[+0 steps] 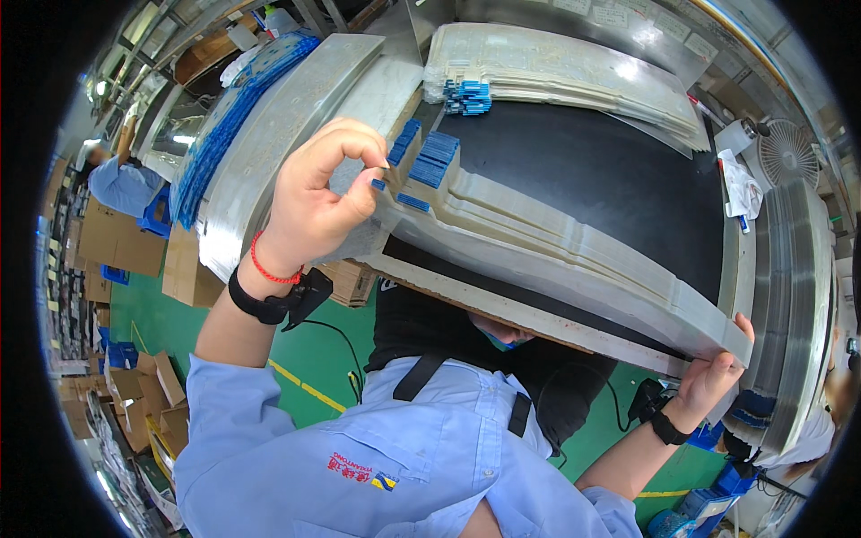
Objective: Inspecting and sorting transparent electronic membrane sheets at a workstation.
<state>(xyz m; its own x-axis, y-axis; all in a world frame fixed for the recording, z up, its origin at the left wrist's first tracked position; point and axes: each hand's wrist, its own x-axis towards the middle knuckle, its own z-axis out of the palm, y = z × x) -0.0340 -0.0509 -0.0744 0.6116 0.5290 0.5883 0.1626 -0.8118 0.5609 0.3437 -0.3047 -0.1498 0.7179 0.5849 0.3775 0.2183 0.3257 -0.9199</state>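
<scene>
A stack of long, thin grey sheets (556, 220) with blue tabs (434, 160) at its left end lies along the near side of a black worktop. The nearest long grey sheet (538, 269) stands slightly off the rest and bows along its length. My left hand (314, 193) pinches a small blue tab at its left end between thumb and forefinger. At the far right end, my right hand (717, 372) grips the same sheet's corner, thumb in front. Whether more than one sheet is in my right fingers is hidden.
Another pile of pale sheets (556, 63) with blue tabs lies at the back of the black worktop (610, 179). Blue-edged sheets (238, 121) lean at left; more grey sheets (789, 305) stand at right beside a fan (789, 152). A person (126, 184) is at far left, near cardboard boxes (121, 235).
</scene>
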